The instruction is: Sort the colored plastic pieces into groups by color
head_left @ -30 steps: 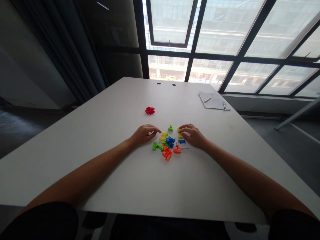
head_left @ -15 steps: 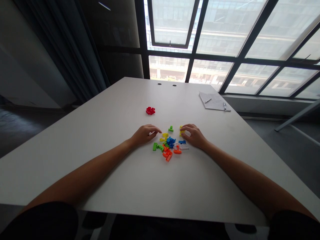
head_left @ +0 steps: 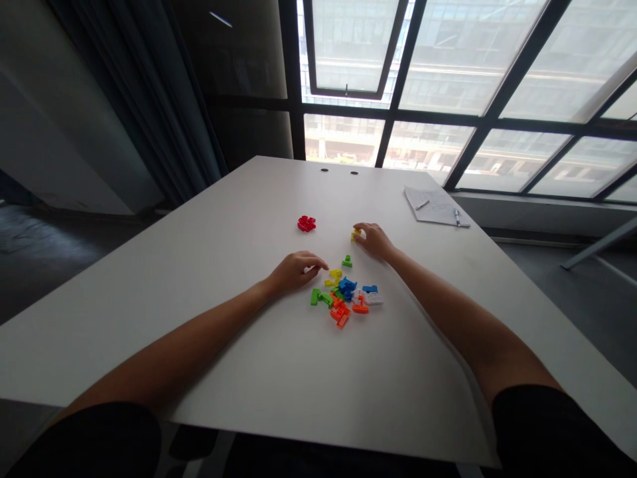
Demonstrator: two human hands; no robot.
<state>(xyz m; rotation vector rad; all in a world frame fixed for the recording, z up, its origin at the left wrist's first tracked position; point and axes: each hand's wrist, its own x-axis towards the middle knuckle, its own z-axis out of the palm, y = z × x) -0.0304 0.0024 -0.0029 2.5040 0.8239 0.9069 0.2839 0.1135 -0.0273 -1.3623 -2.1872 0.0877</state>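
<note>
My right hand [head_left: 374, 241] pinches a small yellow plastic block [head_left: 355, 236] at the table's middle, right of a cluster of red blocks [head_left: 306, 224]. My left hand [head_left: 297, 270] rests on the table with its fingers stretched out, tips beside other yellow pieces [head_left: 333, 279]. Those yellow pieces belong to a mixed pile with blue blocks [head_left: 347, 287], green blocks [head_left: 315, 297], orange blocks [head_left: 340, 315] and white blocks [head_left: 374, 299]. A single green block [head_left: 347, 261] lies behind the pile, between my hands.
All this is on a white table [head_left: 239, 226]. Written paper [head_left: 438, 204] with two pens lies at its far right. Two dark round holes mark the back edge, and windows stand beyond. A curtain hangs at the left.
My right hand has moved away from the pile towards the back of the table, carrying the yellow block. My left hand has stayed nearly in place. The view has shifted slightly.
</note>
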